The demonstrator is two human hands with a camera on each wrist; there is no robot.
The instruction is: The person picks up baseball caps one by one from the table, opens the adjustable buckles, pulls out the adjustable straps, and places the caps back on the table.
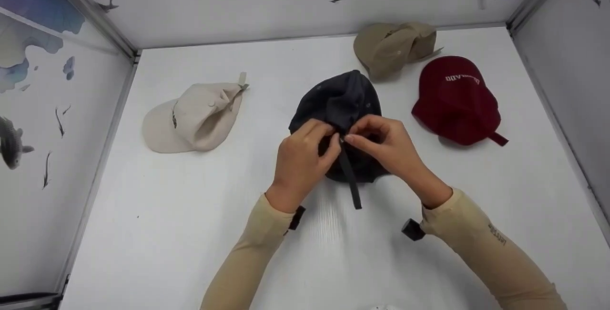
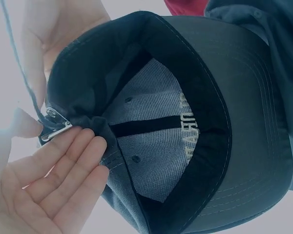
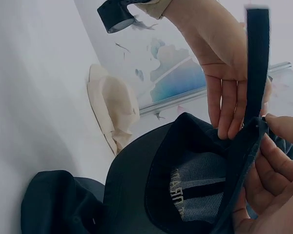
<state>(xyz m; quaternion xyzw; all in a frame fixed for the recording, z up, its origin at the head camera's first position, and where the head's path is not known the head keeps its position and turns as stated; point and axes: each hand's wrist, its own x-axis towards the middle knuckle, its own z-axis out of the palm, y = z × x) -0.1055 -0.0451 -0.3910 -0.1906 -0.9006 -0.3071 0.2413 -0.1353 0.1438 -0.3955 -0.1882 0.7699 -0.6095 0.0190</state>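
Both hands hold a dark navy baseball cap (image 2: 254, 122) at its back, above the table. The left hand (image 1: 301, 157) pinches the edge beside the metal buckle (image 2: 56, 129), its thumb and fingers on either side. Opposite it, the right hand (image 1: 388, 145) pinches the cap's back edge near the same buckle. A dark strap (image 1: 351, 179) runs from the buckle and hangs free. The cap's inside, with a mesh lining (image 2: 151, 136), shows in both wrist views. Another dark cap (image 3: 58, 204) lies behind the held one; in the head view the two are hard to tell apart.
A cream cap (image 1: 190, 119) lies on the left of the white table (image 1: 167, 233). At the back right are a khaki cap (image 1: 393, 50) and a dark red cap (image 1: 455, 102). Patterned white panels (image 1: 286, 9) stand around the back and sides.
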